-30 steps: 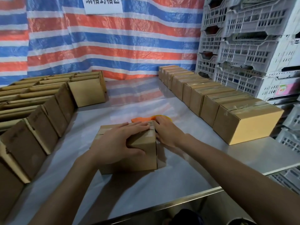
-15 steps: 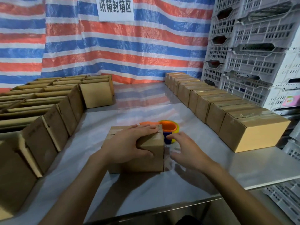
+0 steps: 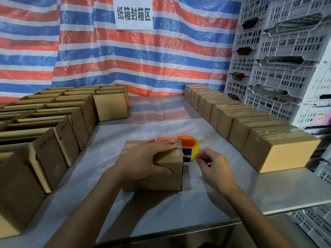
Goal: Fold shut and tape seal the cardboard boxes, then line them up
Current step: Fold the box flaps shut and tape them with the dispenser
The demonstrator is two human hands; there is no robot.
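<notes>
Fingers (image 3: 164,143) of the left hand (image 3: 143,159) lay flat across the box (image 3: 166,176) on the desk (image 3: 179,210), thumb on its near face. The right hand (image 3: 214,168) had its fingers curled, whether pinching tape I cannot tell; the tape roll (image 3: 189,144) stood just ahead-left of them, behind the box.

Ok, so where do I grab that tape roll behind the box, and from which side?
Probably grip the tape roll across its rim, thumb in the orange core, coming from the right and above: the core faces up and the box blocks its left.
</notes>
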